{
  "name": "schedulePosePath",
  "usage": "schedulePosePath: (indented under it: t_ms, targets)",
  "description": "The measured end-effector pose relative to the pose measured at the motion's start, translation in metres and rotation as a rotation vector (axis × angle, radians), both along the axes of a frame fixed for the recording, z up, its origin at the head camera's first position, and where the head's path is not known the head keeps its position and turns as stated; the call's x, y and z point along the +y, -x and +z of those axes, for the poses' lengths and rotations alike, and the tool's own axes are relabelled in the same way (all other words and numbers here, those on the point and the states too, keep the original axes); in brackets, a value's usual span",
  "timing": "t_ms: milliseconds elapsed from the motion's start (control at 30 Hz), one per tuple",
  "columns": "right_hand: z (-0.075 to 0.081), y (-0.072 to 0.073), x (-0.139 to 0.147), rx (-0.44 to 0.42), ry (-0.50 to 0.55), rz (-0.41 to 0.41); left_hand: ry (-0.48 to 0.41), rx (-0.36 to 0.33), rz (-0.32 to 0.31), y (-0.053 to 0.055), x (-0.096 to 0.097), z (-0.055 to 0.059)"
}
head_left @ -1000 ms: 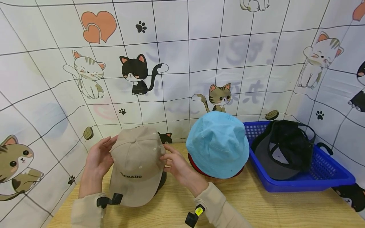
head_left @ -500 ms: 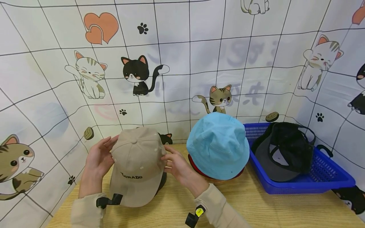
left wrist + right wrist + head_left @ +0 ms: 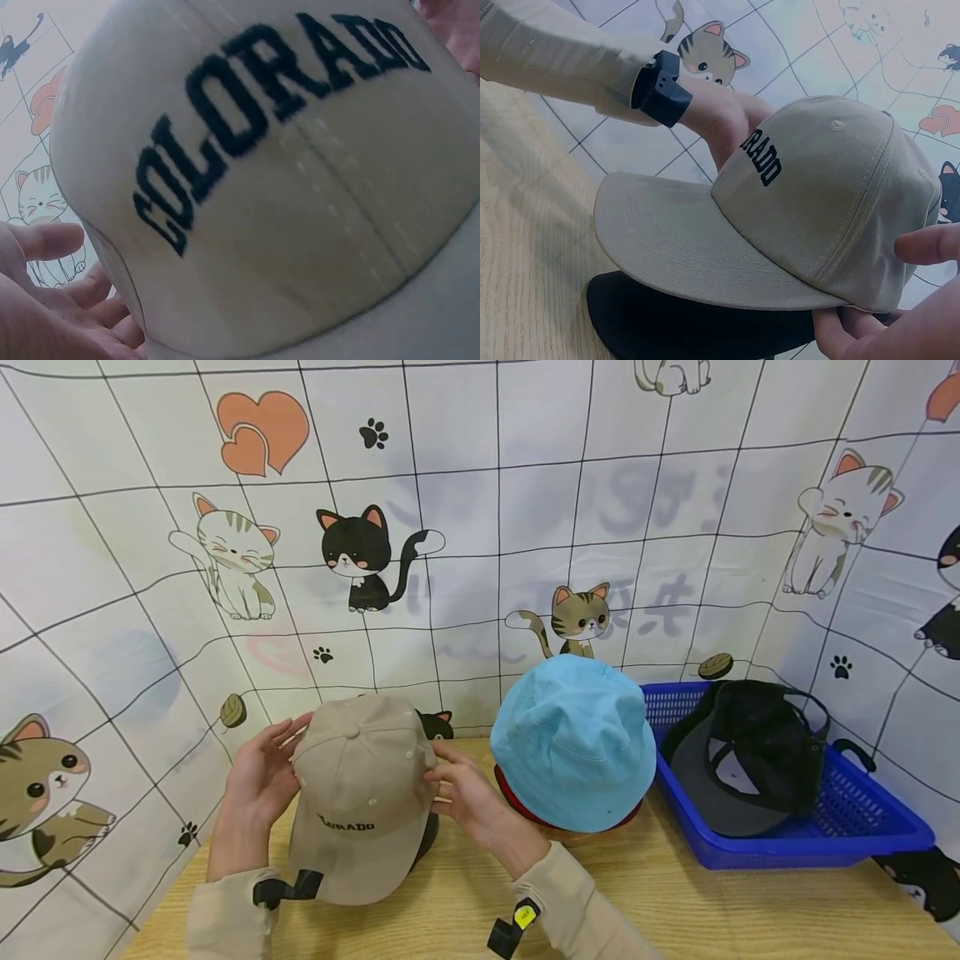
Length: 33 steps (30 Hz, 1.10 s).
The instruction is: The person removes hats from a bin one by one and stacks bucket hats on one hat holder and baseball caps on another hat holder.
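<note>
A beige baseball cap (image 3: 352, 760) with dark COLORADO lettering sits over a black cap (image 3: 690, 315), whose brim shows beneath in the right wrist view. My left hand (image 3: 258, 772) holds the beige cap's left side, its fingertips partly hidden behind the edge; bent fingers (image 3: 109, 311) meet that edge in the left wrist view. On the opposite side, my right hand (image 3: 472, 797) holds the lower edge, with fingers (image 3: 836, 330) under it and one digit against the crown. The beige cap's brim points toward me.
A light blue bucket hat (image 3: 573, 743) stands right of my right hand, over something with a red edge (image 3: 513, 797). Farther right, a blue plastic basket (image 3: 795, 852) holds a black and grey cap (image 3: 772, 752). A cat-print sheet (image 3: 465, 552) hangs behind the wooden table (image 3: 465, 902).
</note>
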State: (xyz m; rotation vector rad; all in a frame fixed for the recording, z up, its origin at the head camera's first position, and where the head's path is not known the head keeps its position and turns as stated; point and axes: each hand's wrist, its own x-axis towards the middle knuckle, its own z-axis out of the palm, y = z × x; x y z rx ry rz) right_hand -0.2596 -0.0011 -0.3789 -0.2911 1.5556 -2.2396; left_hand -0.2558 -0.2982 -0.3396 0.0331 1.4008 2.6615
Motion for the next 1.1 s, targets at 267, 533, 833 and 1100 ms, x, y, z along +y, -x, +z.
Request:
schedulePosePath:
  t_ms: [267,533,833,1100]
  targets:
    - [-0.0014,0.0001,-0.0003,-0.005,-0.001,-0.003,-0.014,-0.012,0.011,-0.0010,0.0006,0.0003]
    - [-0.0024,0.0007,0.0001,-0.018,-0.001,0.002,0.011,-0.008,0.011,-0.0013,0.0013,0.0015]
    - [-0.0036,0.0018,-0.0003,-0.026,0.007,-0.003,-0.014,-0.008,0.014,-0.0043,0.0014,0.0034]
    - [-0.0054,0.0021,0.0002,-0.033,0.014,-0.002,-0.025,-0.001,-0.002,-0.0039,0.0014,0.0012]
